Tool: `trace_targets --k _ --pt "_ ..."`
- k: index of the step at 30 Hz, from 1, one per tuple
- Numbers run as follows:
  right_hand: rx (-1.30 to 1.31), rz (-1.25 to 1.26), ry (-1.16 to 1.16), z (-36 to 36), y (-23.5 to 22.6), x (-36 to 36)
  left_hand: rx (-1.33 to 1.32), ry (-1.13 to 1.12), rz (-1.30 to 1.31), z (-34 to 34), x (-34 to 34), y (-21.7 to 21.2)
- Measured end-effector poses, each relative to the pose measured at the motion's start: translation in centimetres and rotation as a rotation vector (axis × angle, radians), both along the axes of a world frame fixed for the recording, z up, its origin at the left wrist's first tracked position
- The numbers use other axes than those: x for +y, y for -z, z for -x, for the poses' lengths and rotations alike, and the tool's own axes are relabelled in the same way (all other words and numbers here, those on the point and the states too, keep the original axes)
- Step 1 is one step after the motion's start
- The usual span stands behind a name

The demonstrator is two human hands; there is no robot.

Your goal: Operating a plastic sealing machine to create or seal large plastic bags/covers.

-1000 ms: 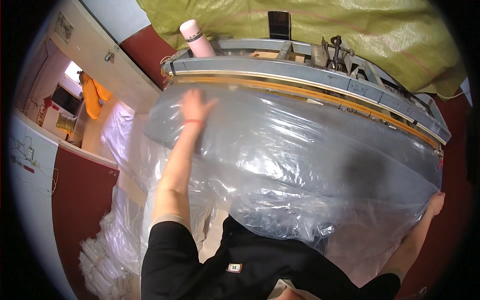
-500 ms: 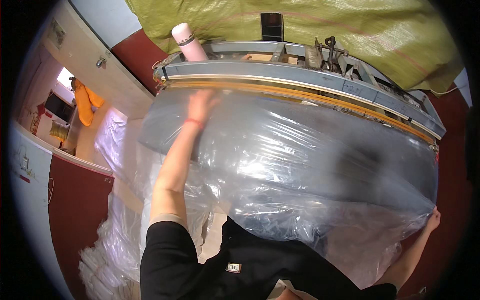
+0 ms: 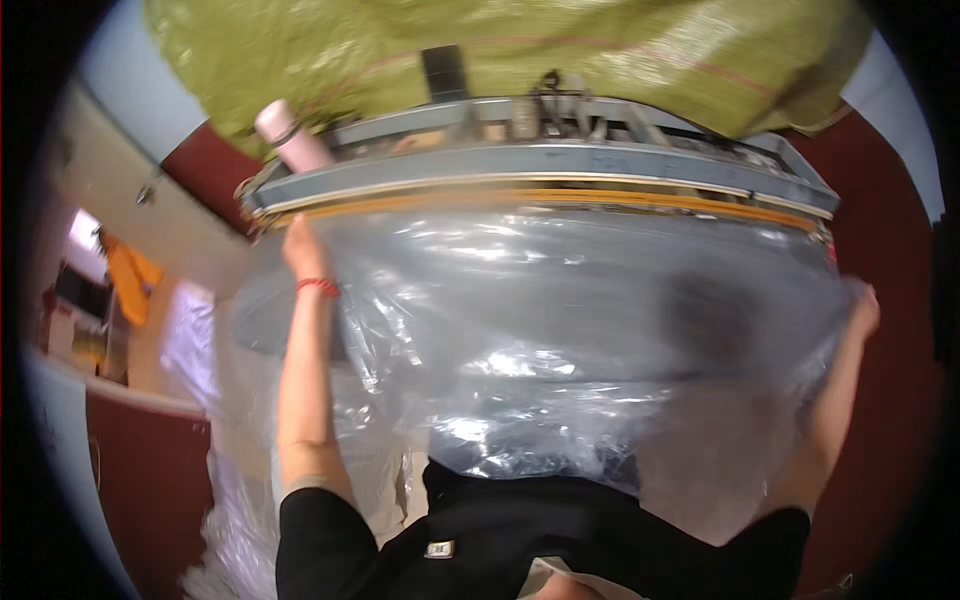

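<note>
A wide sheet of clear plastic film (image 3: 520,300) stretches across the grey work surface, from the long machine down to my waist. My left hand (image 3: 300,248), with a red band at its wrist, is closed on the film's left part, just below the orange strip (image 3: 560,196). Creases run down through the film beside that hand. At the far right, my right hand (image 3: 864,308) grips the film's edge with closed fingers. The film between both hands looks fairly taut, and its lower part hangs in wrinkles before my black shirt.
Along the back runs the machine's grey metal frame (image 3: 560,160), with a clamp-like metal part (image 3: 552,100) on it. A pink bottle (image 3: 292,138) leans at its left end. Yellow-green woven sheeting (image 3: 640,50) hangs behind. Crumpled film (image 3: 235,520) lies at lower left, near an open doorway.
My left hand has moved left and slightly down, and its fingers have closed. My right hand has risen with the film's edge, and the film is straighter across. The view has shifted.
</note>
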State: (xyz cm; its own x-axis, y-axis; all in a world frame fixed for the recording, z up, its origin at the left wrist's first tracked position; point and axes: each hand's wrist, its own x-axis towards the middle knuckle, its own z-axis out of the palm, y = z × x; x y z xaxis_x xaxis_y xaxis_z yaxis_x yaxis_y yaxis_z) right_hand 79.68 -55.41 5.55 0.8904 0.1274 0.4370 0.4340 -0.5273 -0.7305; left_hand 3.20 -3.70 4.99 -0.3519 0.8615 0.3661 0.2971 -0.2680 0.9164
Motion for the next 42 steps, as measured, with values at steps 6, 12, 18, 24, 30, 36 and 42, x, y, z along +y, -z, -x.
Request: trace_targets --k 6,12,18,24,30,36,42 --pt "-0.244 -0.115 0.008 -3.0 7.3 11.2 0.282 -0.276 -0.028 5.6 6.0 4.3" --pt "-0.117 -0.251 -0.029 -0.7 5.1 15.7 0.376 -0.414 -0.051 4.0 9.6 4.3" --pt "-0.22 -0.247 0.067 -3.6 6.5 15.6 0.477 -0.615 0.071 4.8 12.1 5.0" --pt "0.059 -0.464 0.004 -2.2 5.2 15.8 0.25 -0.76 0.233 3.8 11.1 3.6" --pt "0.128 -0.575 -0.174 -1.7 4.7 15.2 0.29 -0.711 0.101 6.9 11.3 4.4" --pt "-0.155 -0.206 -0.251 1.4 2.6 13.2 0.857 -0.197 -0.192 12.2 6.9 3.2" --pt "-0.315 0.101 0.014 5.0 -1.7 1.7 0.905 0.273 -0.096 5.9 -0.5 2.0"
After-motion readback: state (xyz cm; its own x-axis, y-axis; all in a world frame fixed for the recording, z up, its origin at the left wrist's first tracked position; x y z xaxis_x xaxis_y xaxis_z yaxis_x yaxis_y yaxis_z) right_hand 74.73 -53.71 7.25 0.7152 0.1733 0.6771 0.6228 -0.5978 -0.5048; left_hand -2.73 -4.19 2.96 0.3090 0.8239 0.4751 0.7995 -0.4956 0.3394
